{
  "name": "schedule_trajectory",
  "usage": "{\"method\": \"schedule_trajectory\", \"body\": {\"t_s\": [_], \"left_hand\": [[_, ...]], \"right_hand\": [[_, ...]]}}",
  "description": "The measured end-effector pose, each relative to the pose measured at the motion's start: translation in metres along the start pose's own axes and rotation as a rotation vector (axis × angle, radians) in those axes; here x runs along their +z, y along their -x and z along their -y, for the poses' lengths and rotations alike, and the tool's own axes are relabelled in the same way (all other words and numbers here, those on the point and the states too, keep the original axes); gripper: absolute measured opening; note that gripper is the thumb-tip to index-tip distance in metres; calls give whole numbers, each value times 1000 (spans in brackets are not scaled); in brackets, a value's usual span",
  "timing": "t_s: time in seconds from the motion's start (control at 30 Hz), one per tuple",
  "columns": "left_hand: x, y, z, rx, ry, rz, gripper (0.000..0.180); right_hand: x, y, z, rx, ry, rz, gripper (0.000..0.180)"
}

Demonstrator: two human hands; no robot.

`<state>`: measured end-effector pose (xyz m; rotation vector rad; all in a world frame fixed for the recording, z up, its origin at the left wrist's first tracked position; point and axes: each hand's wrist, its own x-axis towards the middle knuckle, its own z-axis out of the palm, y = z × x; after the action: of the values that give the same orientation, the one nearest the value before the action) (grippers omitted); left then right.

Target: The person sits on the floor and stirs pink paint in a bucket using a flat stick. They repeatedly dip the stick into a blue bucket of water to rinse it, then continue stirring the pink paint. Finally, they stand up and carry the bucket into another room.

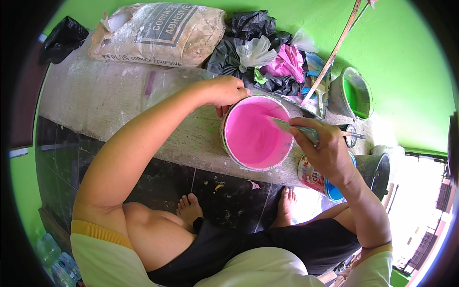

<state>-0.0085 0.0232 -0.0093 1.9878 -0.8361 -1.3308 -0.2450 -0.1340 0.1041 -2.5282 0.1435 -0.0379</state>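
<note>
A round bucket of pink paint (248, 138) stands on the pale ledge in front of me, its rim smeared with paint. At the bucket's far left rim is my left hand (227, 92), closed on the edge with the fingers partly hidden. My right hand (325, 146) is wrapped around a flat, paint-smeared stirring stick (283, 125) above the right rim. The stick's tip reaches into the pink paint, where swirl marks show. Beyond my right knuckles a thin handle end (353, 135) sticks out; I cannot tell whether it belongs to the stick.
A large paper sack (160, 36) lies at the back left, beside black and pink plastic bags (287, 62). Rightward stand a bucket with green paint (351, 93), a blue-rimmed paint tub (313, 174) and a dark bucket (375, 172). A wooden pole (334, 50) leans on the wall.
</note>
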Motion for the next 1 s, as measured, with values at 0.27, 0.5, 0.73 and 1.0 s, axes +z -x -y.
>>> {"method": "schedule_trajectory", "body": {"t_s": [0.27, 0.5, 0.73, 1.0], "left_hand": [[-2, -1, 3, 10, -34, 20, 49], [-2, 1, 0, 12, -76, 21, 55], [-4, 2, -4, 14, -109, 25, 60], [-5, 5, -4, 0, -86, 34, 61]], "right_hand": [[11, 3, 16, -17, -170, 175, 22], [9, 9, 16, -109, -203, 226, 21], [3, 7, 4, -130, -38, 123, 23], [-8, 5, 2, -2, 72, 107, 22]]}}
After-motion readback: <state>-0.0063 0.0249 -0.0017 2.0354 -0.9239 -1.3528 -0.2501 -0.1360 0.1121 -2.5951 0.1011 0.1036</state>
